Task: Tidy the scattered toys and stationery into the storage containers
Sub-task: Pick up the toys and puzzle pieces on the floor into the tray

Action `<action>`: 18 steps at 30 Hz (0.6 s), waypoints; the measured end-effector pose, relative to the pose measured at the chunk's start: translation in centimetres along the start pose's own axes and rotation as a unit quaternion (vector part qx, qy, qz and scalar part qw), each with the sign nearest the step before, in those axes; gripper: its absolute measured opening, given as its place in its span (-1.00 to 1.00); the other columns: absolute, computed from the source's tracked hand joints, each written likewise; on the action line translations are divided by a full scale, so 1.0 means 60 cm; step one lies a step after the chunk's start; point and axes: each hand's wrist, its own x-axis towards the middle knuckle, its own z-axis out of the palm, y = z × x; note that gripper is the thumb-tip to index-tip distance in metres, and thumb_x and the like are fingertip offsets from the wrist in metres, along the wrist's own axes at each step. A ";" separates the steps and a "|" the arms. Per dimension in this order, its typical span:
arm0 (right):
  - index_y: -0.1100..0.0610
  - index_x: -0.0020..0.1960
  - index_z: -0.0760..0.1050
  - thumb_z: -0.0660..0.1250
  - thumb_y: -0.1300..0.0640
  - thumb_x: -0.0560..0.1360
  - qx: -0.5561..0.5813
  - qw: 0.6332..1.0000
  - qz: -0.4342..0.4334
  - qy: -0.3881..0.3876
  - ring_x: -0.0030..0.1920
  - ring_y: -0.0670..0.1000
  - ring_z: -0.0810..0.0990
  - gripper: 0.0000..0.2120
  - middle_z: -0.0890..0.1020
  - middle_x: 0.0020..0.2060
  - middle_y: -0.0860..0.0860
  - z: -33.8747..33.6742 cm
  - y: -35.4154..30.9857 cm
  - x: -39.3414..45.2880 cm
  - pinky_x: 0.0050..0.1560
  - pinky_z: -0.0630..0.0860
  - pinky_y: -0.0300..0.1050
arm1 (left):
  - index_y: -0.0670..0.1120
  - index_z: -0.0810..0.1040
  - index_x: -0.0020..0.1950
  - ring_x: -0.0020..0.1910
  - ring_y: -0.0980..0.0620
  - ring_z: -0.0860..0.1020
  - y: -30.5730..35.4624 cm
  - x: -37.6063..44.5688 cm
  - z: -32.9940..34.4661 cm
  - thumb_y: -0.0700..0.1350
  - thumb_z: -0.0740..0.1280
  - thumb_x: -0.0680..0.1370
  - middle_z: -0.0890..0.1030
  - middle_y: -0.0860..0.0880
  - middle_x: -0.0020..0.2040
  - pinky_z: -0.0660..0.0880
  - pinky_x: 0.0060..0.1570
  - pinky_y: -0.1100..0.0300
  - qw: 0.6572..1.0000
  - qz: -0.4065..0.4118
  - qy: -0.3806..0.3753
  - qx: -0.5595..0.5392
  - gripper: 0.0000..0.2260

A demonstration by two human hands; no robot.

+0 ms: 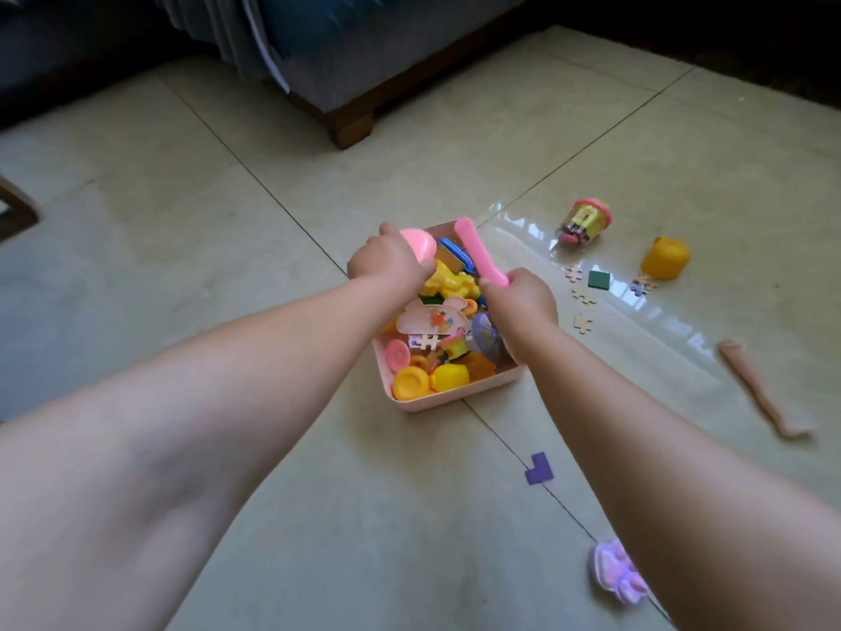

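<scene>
floor (182,248): pale tiles, dark grout | sofa (364,52): grey, wooden foot (352,127), top of view

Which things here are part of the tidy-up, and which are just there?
Part of the tidy-up:
pink box
pink stick, in the right hand
pink round toy, in the left hand
yellow cup
jar of toys
green square
puzzle pieces
purple shape
purple mould

Just there:
sofa
clear plastic sheet
floor tiles
</scene>
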 end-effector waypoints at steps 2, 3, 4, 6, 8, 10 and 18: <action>0.15 0.07 0.54 0.25 0.03 0.48 0.012 0.999 0.009 -0.044 -0.17 0.14 0.59 -0.74 0.60 -0.19 0.08 0.024 -0.027 -0.015 -0.23 0.50 -0.09 | -0.17 0.33 0.30 0.20 -0.20 0.53 -0.020 0.000 0.003 0.18 0.28 0.53 0.54 -0.16 0.23 0.38 -0.11 0.10 0.999 -0.031 -0.022 -0.003 -0.48; 0.15 0.02 0.51 0.25 0.04 0.48 0.015 0.997 0.025 -0.065 -0.23 0.10 0.56 -0.78 0.56 -0.26 0.05 0.035 -0.037 -0.021 -0.28 0.49 -0.11 | -0.19 0.33 0.30 0.21 -0.21 0.53 -0.027 -0.001 0.004 0.15 0.26 0.55 0.53 -0.17 0.24 0.39 -0.09 0.09 0.999 -0.040 -0.033 0.001 -0.50; 0.16 -0.01 0.48 0.25 0.03 0.49 0.013 0.995 0.040 -0.089 -0.27 0.06 0.53 -0.80 0.51 -0.29 0.03 0.044 -0.047 -0.027 -0.33 0.44 -0.14 | -0.21 0.34 0.31 0.22 -0.22 0.52 -0.032 -0.005 0.001 0.11 0.25 0.58 0.52 -0.19 0.26 0.41 -0.06 0.08 0.998 -0.038 -0.048 0.009 -0.53; 0.17 0.01 0.49 0.25 -0.04 0.51 -0.018 0.991 0.036 -0.126 -0.20 0.08 0.56 -0.73 0.55 -0.25 0.05 0.062 -0.060 -0.034 -0.26 0.48 -0.12 | -0.21 0.39 0.33 0.23 -0.21 0.52 -0.037 -0.011 -0.005 -0.08 0.22 0.62 0.51 -0.20 0.27 0.44 -0.01 0.06 0.994 -0.018 -0.101 0.028 -0.67; 0.15 -0.05 0.52 0.24 -0.21 0.47 -0.067 0.989 0.017 -0.130 -0.04 0.16 0.61 -0.59 0.63 -0.12 0.10 0.073 -0.059 -0.033 -0.07 0.55 -0.03 | -0.22 0.46 0.27 0.18 -0.21 0.55 -0.036 -0.025 -0.015 -0.29 0.23 0.56 0.56 -0.21 0.22 0.45 -0.03 0.06 0.987 -0.002 -0.148 0.068 -0.73; 0.12 -0.07 0.55 0.21 -0.27 0.46 -0.098 0.991 -0.006 -0.094 0.00 0.18 0.61 -0.56 0.65 -0.07 0.10 0.073 -0.047 -0.029 -0.08 0.51 -0.02 | -0.23 0.53 0.17 0.11 -0.21 0.57 -0.038 -0.028 -0.016 -0.29 0.22 0.55 0.59 -0.20 0.13 0.46 -0.05 0.08 0.983 0.008 -0.153 0.102 -0.78; 0.05 0.10 0.53 0.19 0.14 0.52 0.016 0.994 0.031 0.099 0.02 0.13 0.57 -0.79 0.59 0.06 0.06 -0.002 0.038 0.021 -0.13 0.42 -0.11 | -0.14 0.46 0.20 0.13 -0.24 0.52 0.008 0.005 0.010 -0.20 0.16 0.58 0.51 -0.20 0.16 0.41 -0.06 0.03 0.995 0.093 0.033 0.016 -0.78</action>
